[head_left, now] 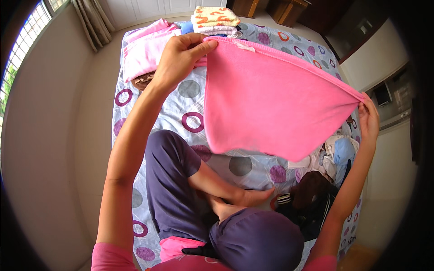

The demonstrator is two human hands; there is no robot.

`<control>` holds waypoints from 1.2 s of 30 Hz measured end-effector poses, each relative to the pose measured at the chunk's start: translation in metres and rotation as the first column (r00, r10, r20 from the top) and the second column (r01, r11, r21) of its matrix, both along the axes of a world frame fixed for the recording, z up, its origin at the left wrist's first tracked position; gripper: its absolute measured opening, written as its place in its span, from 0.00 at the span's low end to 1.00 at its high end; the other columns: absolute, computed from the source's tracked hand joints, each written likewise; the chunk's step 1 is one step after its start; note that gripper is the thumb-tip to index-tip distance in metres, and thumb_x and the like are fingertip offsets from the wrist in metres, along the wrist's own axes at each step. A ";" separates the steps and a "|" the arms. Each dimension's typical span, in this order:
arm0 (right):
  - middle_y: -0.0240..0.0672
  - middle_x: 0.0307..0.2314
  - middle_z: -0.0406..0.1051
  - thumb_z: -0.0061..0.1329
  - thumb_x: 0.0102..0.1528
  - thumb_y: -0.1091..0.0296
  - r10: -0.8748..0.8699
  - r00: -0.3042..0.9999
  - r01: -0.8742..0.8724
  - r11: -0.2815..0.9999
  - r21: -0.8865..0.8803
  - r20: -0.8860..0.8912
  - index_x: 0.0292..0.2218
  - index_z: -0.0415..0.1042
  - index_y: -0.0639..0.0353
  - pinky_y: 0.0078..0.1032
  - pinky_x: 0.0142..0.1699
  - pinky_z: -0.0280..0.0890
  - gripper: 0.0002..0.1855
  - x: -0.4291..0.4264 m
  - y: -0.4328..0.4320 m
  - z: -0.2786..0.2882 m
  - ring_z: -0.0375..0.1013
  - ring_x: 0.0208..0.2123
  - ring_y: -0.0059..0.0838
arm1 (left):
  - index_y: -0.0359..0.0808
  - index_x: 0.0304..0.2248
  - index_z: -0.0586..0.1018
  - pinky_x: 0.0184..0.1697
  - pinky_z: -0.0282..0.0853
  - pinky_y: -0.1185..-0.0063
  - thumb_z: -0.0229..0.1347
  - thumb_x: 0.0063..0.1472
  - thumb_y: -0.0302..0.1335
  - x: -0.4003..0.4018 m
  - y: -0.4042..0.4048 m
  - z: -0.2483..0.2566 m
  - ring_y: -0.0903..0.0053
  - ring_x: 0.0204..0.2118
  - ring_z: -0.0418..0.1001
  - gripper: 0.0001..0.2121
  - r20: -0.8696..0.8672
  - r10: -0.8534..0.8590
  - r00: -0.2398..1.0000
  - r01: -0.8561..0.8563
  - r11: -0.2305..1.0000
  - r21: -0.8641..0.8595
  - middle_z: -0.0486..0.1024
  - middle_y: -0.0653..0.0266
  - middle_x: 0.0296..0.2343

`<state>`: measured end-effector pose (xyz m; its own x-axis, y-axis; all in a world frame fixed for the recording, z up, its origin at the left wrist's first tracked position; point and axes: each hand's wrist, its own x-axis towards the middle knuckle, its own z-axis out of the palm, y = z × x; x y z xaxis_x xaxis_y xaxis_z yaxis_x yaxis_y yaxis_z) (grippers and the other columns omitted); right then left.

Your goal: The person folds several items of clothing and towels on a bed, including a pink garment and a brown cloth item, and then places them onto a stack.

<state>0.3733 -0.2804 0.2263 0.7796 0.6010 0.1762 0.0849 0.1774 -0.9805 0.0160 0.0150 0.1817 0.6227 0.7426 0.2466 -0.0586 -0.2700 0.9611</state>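
A pink cloth with a stitched edge and a small white tag hangs stretched between my raised hands. My left hand pinches its upper left corner between thumb and fingers. At the cloth's far right corner, my right hand grips the gathered fabric. Below it lie my crossed legs in dark trousers, on a patterned bedsheet. The cloth hides part of the bed behind it.
Folded pink fabric and a stack with a yellow-and-orange towel lie at the bed's far left. Loose light clothes and dark garments are heaped at the right. A wall stands left of the bed.
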 end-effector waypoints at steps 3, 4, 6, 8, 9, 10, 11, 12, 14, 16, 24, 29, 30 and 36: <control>0.34 0.23 0.66 0.41 0.44 0.78 0.054 0.990 -0.074 0.986 -0.151 -0.131 0.31 0.66 0.72 0.09 0.27 0.61 0.10 0.031 0.018 -0.027 0.64 0.22 0.17 | 0.32 0.27 0.73 0.25 0.58 0.90 0.49 0.51 0.31 0.024 0.018 -0.037 0.89 0.21 0.63 0.10 -0.028 -0.019 0.999 0.016 0.996 -0.090 0.68 0.72 0.19; 0.34 0.22 0.66 0.42 0.43 0.79 0.076 0.979 -0.116 0.971 -0.210 -0.191 0.28 0.66 0.71 0.10 0.26 0.61 0.08 0.051 0.026 -0.049 0.64 0.21 0.19 | 0.30 0.27 0.73 0.25 0.60 0.89 0.50 0.50 0.32 0.035 0.029 -0.061 0.87 0.21 0.64 0.11 -0.081 -0.030 0.996 0.022 0.995 -0.096 0.69 0.70 0.19; 0.35 0.20 0.66 0.42 0.42 0.79 0.022 0.953 -0.129 0.933 -0.336 -0.302 0.25 0.67 0.70 0.11 0.24 0.62 0.05 0.078 0.052 -0.112 0.65 0.21 0.20 | 0.29 0.29 0.73 0.25 0.62 0.86 0.49 0.51 0.32 0.051 0.039 -0.109 0.84 0.22 0.66 0.12 -0.220 -0.064 0.973 0.027 0.986 -0.165 0.70 0.67 0.21; 0.36 0.20 0.66 0.43 0.41 0.79 -0.089 0.946 -0.057 0.902 -0.428 -0.313 0.24 0.67 0.70 0.12 0.25 0.64 0.04 0.081 0.075 -0.166 0.66 0.21 0.22 | 0.30 0.30 0.73 0.24 0.65 0.84 0.47 0.51 0.32 0.066 0.049 -0.163 0.83 0.22 0.67 0.12 -0.343 -0.089 0.935 0.010 0.974 -0.225 0.71 0.65 0.23; 0.37 0.20 0.66 0.43 0.40 0.80 -0.118 0.948 -0.027 0.895 -0.445 -0.295 0.24 0.66 0.70 0.13 0.26 0.66 0.05 0.076 0.089 -0.189 0.66 0.21 0.24 | 0.30 0.30 0.73 0.23 0.66 0.83 0.47 0.51 0.32 0.070 0.059 -0.195 0.83 0.21 0.67 0.12 -0.399 -0.079 0.913 -0.011 0.976 -0.218 0.71 0.65 0.22; 0.38 0.21 0.66 0.44 0.40 0.80 -0.187 0.942 0.034 0.878 -0.478 -0.278 0.24 0.66 0.71 0.15 0.27 0.67 0.05 0.067 0.102 -0.207 0.67 0.21 0.26 | 0.31 0.29 0.73 0.23 0.66 0.83 0.47 0.51 0.32 0.074 0.061 -0.218 0.83 0.21 0.67 0.12 -0.393 -0.050 0.918 -0.058 0.964 -0.258 0.71 0.65 0.22; 0.38 0.21 0.66 0.45 0.39 0.80 -0.262 0.931 0.100 0.853 -0.513 -0.254 0.24 0.66 0.72 0.17 0.29 0.68 0.06 0.058 0.113 -0.222 0.67 0.21 0.28 | 0.31 0.29 0.73 0.23 0.66 0.84 0.47 0.51 0.32 0.079 0.059 -0.233 0.82 0.20 0.68 0.12 -0.386 -0.028 0.922 -0.097 0.949 -0.301 0.71 0.65 0.21; 0.39 0.21 0.66 0.45 0.39 0.80 -0.297 0.922 0.147 0.862 -0.486 -0.249 0.25 0.65 0.73 0.18 0.29 0.68 0.07 0.056 0.117 -0.236 0.67 0.21 0.28 | 0.31 0.29 0.74 0.23 0.66 0.83 0.47 0.50 0.32 0.085 0.052 -0.239 0.82 0.21 0.68 0.12 -0.467 0.001 0.884 -0.131 0.961 -0.245 0.70 0.66 0.21; 0.40 0.21 0.66 0.45 0.40 0.80 -0.340 0.912 0.216 0.874 -0.436 -0.229 0.25 0.65 0.74 0.20 0.31 0.68 0.08 0.050 0.133 -0.258 0.68 0.22 0.30 | 0.32 0.28 0.74 0.21 0.66 0.83 0.48 0.49 0.32 0.087 0.056 -0.258 0.82 0.19 0.68 0.11 -0.406 0.075 0.911 -0.187 0.952 -0.241 0.71 0.65 0.20; 0.42 0.24 0.65 0.43 0.41 0.80 -0.371 0.907 0.251 0.856 -0.452 -0.198 0.27 0.65 0.75 0.21 0.32 0.68 0.08 0.045 0.148 -0.264 0.68 0.23 0.30 | 0.32 0.28 0.74 0.20 0.65 0.83 0.49 0.48 0.32 0.081 0.060 -0.273 0.81 0.18 0.67 0.11 -0.353 0.129 0.927 -0.224 0.944 -0.243 0.71 0.64 0.19; 0.42 0.27 0.68 0.41 0.37 0.75 -0.117 0.813 0.480 0.690 -0.543 0.570 0.36 0.66 0.63 0.22 0.34 0.62 0.20 0.048 0.145 -0.308 0.69 0.29 0.32 | 0.30 0.27 0.74 0.20 0.64 0.84 0.49 0.48 0.29 0.098 0.074 -0.288 0.84 0.16 0.67 0.10 -0.324 0.134 0.937 -0.209 0.955 -0.210 0.70 0.64 0.16; 0.39 0.20 0.68 0.43 0.40 0.78 0.390 0.865 -0.110 0.762 -0.639 0.316 0.20 0.68 0.62 0.21 0.28 0.61 0.02 -0.108 0.142 -0.291 0.68 0.23 0.26 | 0.30 0.26 0.74 0.22 0.65 0.83 0.51 0.43 0.26 0.092 0.077 -0.298 0.82 0.17 0.69 0.10 -0.442 0.216 0.870 -0.288 0.952 -0.100 0.72 0.61 0.16; 0.39 0.20 0.67 0.43 0.40 0.78 0.430 0.858 -0.146 0.727 -0.671 0.280 0.20 0.67 0.63 0.22 0.28 0.61 0.02 -0.133 0.135 -0.292 0.68 0.23 0.29 | 0.30 0.27 0.74 0.22 0.65 0.83 0.51 0.40 0.25 0.094 0.077 -0.297 0.80 0.17 0.70 0.11 -0.467 0.204 0.860 -0.268 0.961 -0.075 0.72 0.61 0.17; 0.38 0.21 0.65 0.47 0.38 0.76 0.454 0.821 -0.058 0.669 -0.741 0.346 0.22 0.65 0.63 0.29 0.29 0.60 0.04 -0.190 0.109 -0.320 0.66 0.25 0.37 | 0.30 0.25 0.73 0.18 0.64 0.84 0.55 0.36 0.24 0.078 0.081 -0.299 0.81 0.16 0.69 0.12 -0.565 -0.147 0.812 -0.100 0.918 -0.383 0.71 0.63 0.16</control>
<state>0.1835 -0.1715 -0.0939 0.5055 0.8596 -0.0747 0.6162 -0.4202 -0.6661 0.0936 0.0957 -0.1171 0.5728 0.6813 -0.4557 0.5322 0.1137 0.8390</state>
